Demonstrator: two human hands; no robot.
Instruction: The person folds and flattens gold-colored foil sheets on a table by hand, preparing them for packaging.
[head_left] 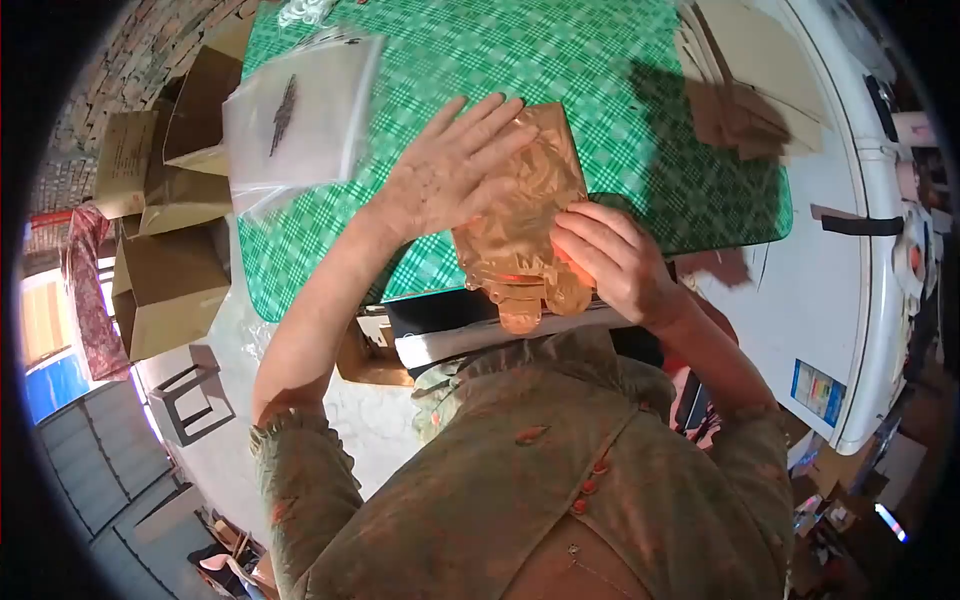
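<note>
A flat, crinkled, shiny copper-coloured foil piece with rounded lobes at its lower end is above the near edge of the green checked tablecloth. My left hand lies flat over its upper left part, fingers stretched out and apart. At the lower right edge, my right hand is closed on the foil, its fingers bent over the front. Something bright orange shows beside those fingers; I cannot make out what it is.
A stack of clear plastic bags lies at the table's left, with a dark slender bundle on it. Flat cardboard pieces lie at the back right. Open cardboard boxes stand left of the table; a white appliance stands right.
</note>
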